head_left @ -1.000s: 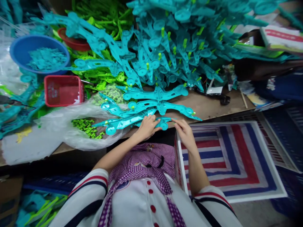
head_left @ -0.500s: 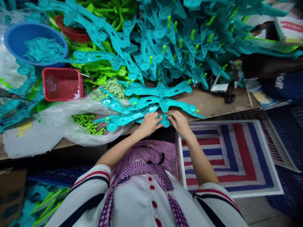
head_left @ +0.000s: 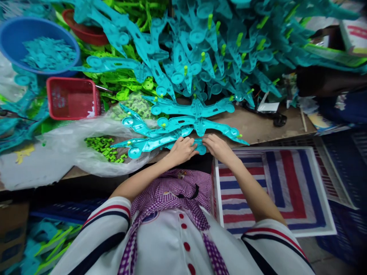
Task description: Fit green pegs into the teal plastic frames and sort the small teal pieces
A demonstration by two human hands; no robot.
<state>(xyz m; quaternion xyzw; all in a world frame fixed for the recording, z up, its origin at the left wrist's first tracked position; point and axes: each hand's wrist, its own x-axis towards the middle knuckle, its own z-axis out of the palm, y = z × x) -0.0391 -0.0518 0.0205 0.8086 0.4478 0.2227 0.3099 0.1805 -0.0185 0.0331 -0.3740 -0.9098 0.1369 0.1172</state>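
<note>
While both hands work close together at the bench's [head_left: 282,128] near edge, a turquoise part [head_left: 150,145] lies under them, its left end reaching over the bag [head_left: 91,166] and a disc near its right end showing between the hands. The left hand [head_left: 183,151] grips the part, its fingers bent over the top and its thumb pointing toward that disc. The right hand [head_left: 219,147] meets the part just beyond, fingers bunched and angled inward; whether they pinch something small cannot be told, since the tips hide it. Just behind, two more turquoise parts, a middle one [head_left: 218,126] and a back one [head_left: 210,110], lie crosswise on the bench. Inside the open bag, short green pegs [head_left: 104,149] are heaped at the left. Farther left sit a red box [head_left: 69,111] and, behind it, a blue bowl [head_left: 10,42] holding small turquoise bits [head_left: 48,53]. Across the back rises a large pile [head_left: 197,36] of similar turquoise parts, green pegs sticking up from many of them. Below the bench, to the right, stands a white-rimmed crate [head_left: 319,183] with a striped lining, near the right forearm.
</note>
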